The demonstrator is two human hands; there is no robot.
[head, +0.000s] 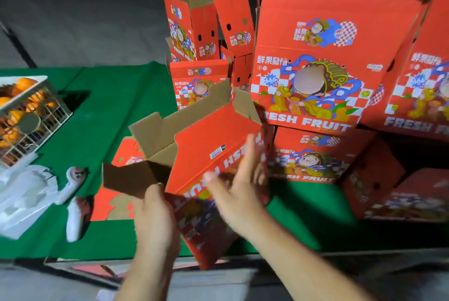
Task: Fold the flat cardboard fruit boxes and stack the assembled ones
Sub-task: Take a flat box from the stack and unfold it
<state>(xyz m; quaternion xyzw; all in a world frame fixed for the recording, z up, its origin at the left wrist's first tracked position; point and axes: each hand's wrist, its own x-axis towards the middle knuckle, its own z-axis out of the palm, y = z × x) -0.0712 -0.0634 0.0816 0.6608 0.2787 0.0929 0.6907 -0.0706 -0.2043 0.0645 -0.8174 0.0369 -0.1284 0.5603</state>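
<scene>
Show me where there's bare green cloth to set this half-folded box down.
The widest bare green cloth lies between the wire crate of oranges and the standing folded boxes. A narrower strip runs along the near edge, below the box stack. Crowded: the right side with stacked boxes, the left near corner with white foam.

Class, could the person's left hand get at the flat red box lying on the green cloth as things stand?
Probably not at once: the left hand grips the half-folded box, which hangs over the flat box on the green cloth.
</scene>
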